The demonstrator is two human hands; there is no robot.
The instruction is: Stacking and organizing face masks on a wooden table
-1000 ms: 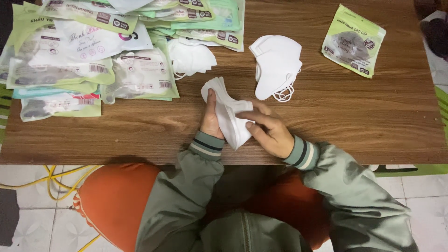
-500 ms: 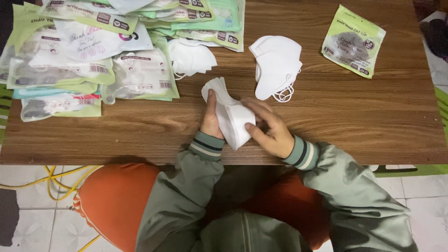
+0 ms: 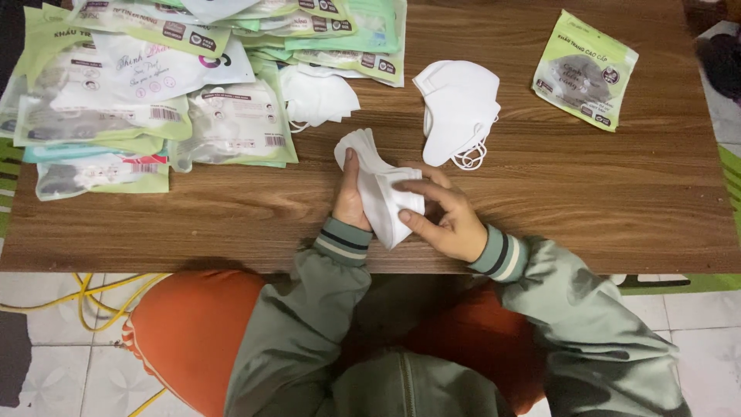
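A stack of folded white face masks (image 3: 378, 185) is held on edge above the wooden table (image 3: 571, 201). My left hand (image 3: 351, 202) grips the stack from its left side, fingers laid along it. My right hand (image 3: 444, 216) pinches the stack's right edge with thumb and fingers. Both wrists wear grey-green jacket cuffs with striped ribbing. A second pile of white masks (image 3: 457, 112) lies just beyond my right hand, its ear loops hanging toward me. Another loose white mask (image 3: 318, 96) lies beyond my left hand.
A heap of green and clear mask packets (image 3: 154, 85) covers the table's left and far side. One green packet (image 3: 584, 69) lies alone at the far right. Below the table edge are an orange cushion (image 3: 193, 332) and yellow cable (image 3: 85, 297) on a tiled floor.
My right hand's fingers have shifted a little along the stack's right edge. The stack and my left hand stay in nearly the same place.
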